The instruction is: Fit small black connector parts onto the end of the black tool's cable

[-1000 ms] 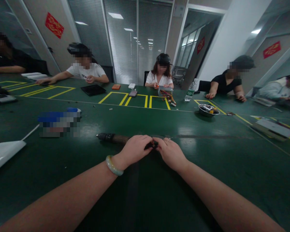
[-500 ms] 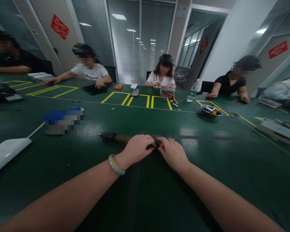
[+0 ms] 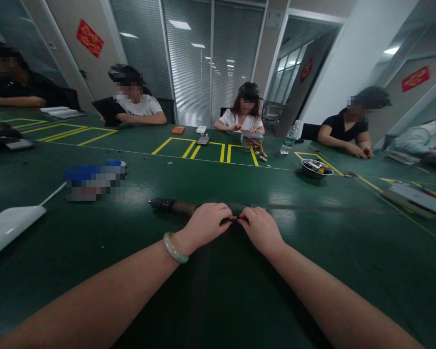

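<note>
Over the green table, the fingertips of both my hands meet at a small piece with a brass-coloured spot [image 3: 235, 218]. Most of this piece is hidden by fingers, so its kind is unclear. My left hand [image 3: 209, 223], with a bangle at the wrist, is closed in a pinch at its left side. From the right, my right hand [image 3: 262, 230] pinches the other side, thumb and fingers together. Just beyond my left hand lies a dark, rod-shaped tool [image 3: 169, 206] with a chuck-like tip pointing left; my left hand hides its near end.
A white box-like object [image 3: 10, 228] and a blurred blue-and-grey item [image 3: 94, 179] lie to the left. A metal bowl of parts [image 3: 317, 168], a water bottle [image 3: 289, 138] and a laptop-like slab [image 3: 417, 196] stand at right. Several people sit around the table.
My fingers have shifted slightly on the small piece, and its brass-coloured spot now shows. Across the table, one person has lifted a black flat panel; another has brought both hands together.
</note>
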Demonstrator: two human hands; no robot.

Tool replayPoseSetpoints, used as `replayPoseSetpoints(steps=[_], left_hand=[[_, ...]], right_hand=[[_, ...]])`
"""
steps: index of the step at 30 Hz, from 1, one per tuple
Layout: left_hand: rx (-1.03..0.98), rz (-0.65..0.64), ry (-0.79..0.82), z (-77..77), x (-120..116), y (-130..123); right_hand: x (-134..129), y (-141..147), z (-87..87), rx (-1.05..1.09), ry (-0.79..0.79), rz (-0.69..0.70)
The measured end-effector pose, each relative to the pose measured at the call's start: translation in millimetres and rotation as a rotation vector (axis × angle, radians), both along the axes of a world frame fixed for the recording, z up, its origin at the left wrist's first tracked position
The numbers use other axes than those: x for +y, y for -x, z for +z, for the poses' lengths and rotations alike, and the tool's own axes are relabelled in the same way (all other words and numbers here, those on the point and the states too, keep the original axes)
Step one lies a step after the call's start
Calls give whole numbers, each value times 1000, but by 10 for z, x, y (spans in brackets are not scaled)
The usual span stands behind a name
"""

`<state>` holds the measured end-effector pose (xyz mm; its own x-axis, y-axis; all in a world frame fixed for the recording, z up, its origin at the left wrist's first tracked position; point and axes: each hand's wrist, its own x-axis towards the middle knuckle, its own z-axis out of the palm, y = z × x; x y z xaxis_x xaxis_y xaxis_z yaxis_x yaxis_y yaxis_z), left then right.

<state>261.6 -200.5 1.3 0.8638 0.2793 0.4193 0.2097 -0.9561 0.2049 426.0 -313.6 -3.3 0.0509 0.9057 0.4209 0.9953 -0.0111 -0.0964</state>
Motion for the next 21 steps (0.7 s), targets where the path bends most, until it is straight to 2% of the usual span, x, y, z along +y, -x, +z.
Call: replayPoseSetpoints(steps=[6,13,21], left_hand=[[-27,1,24,-6,2,-2],[-23,3,20,27,-21,3],[-17,-85,32,77,-32,22]], right_hand=[[-22,-69,0,46,-15,117],[-31,-77,-17,72,-40,101],[-125,-26,117,-72,-48,244]])
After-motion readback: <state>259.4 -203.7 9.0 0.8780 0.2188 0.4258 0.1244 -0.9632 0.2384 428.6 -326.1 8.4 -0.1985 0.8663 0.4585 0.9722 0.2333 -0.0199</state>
